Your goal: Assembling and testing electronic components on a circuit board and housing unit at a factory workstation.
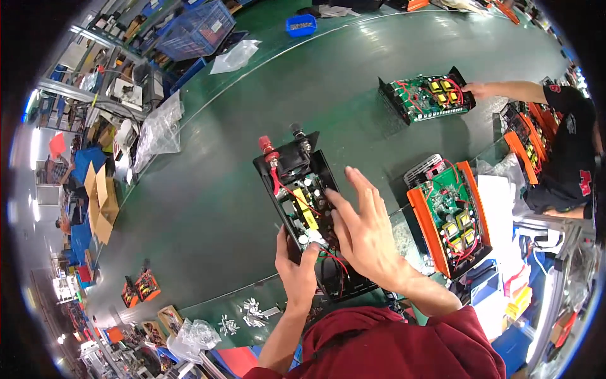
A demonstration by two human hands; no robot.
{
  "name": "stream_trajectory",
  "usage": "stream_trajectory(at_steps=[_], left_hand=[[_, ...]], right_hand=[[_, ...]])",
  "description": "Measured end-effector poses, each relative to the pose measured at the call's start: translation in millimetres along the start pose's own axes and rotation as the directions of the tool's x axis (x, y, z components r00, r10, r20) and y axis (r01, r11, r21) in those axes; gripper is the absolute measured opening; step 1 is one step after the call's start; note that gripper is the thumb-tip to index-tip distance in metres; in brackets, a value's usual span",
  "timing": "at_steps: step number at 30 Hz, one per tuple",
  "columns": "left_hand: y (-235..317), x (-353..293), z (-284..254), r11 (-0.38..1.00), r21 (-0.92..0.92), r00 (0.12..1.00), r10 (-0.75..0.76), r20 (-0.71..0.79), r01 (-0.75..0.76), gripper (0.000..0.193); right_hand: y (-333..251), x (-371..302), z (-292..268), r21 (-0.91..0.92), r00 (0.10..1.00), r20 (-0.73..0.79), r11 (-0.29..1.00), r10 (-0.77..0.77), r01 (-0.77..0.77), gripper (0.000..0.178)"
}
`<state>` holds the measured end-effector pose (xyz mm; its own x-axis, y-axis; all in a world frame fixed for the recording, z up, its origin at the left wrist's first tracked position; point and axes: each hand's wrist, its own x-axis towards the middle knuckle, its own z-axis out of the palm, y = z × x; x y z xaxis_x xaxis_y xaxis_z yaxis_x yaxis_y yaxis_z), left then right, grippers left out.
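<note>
1. The black-cased unit (308, 215) sits at the centre of the frame, its circuit board exposed. We see the left hand (295, 273) grasping the case's left wall, thumb over the edge. If that grip slackened, the case could swivel or slide on the green bench (208, 189).

2. The right hand (369, 245) is unclenched, fingers spread over the case's right side. We cannot tell whether its fingertips touch the components; a careless press there could bend a part or strain a joint.

3. Toward the case's lower end, we see loose red wires (334, 258) between the two hands. A finger hooking one might tug it free, or it might be pinched against the wall.

4. At the case's upper end, the red terminal (267, 146) and black terminal (300, 134) stick out. We judge that a knock there could stress their connections.

5. Small metal parts (252, 311) lie scattered at the lower middle of the frame. Should one fall into the open case, we would fear a short circuit.

6. The orange-sided unit (449, 218) stands right of centre, near the right forearm; a wide elbow swing could bump it.
</note>
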<state>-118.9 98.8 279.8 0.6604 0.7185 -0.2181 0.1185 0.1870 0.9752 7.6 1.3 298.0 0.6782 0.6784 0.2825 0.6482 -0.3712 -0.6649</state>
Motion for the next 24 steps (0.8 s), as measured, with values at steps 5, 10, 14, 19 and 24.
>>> stream_trajectory(at_steps=[5, 10, 14, 19, 24], left_hand=[[-7, -3, -1, 1.0, -0.017, 1.0, 0.0, -0.001, 0.0, 0.058], [-8, -3, -5, 1.0, -0.021, 1.0, 0.004, 0.001, -0.004, 0.061], [-6, -1, -11, 1.0, 0.004, 1.0, -0.029, 0.005, 0.029, 0.06], [-7, -2, -14, 0.992, -0.091, 0.996, -0.088, -0.012, 0.087, 0.059], [-8, 1, -22, 0.991, -0.097, 0.995, -0.096, -0.007, 0.095, 0.058]], right_hand=[[3, 2, 18, 0.002, 1.0, 0.003, 1.0, 0.024, -0.024, 0.041], [-2, -2, 6, 0.051, 0.996, -0.086, 0.999, 0.006, -0.002, 0.04], [2, -8, -1, 0.142, 0.994, -0.09, 0.989, 0.064, -0.051, 0.033], [15, -21, -3, 0.295, 0.992, -0.085, 0.954, 0.09, -0.061, 0.02], [22, -21, 3, 0.478, 0.968, -0.187, 0.876, 0.168, -0.06, 0.011]])
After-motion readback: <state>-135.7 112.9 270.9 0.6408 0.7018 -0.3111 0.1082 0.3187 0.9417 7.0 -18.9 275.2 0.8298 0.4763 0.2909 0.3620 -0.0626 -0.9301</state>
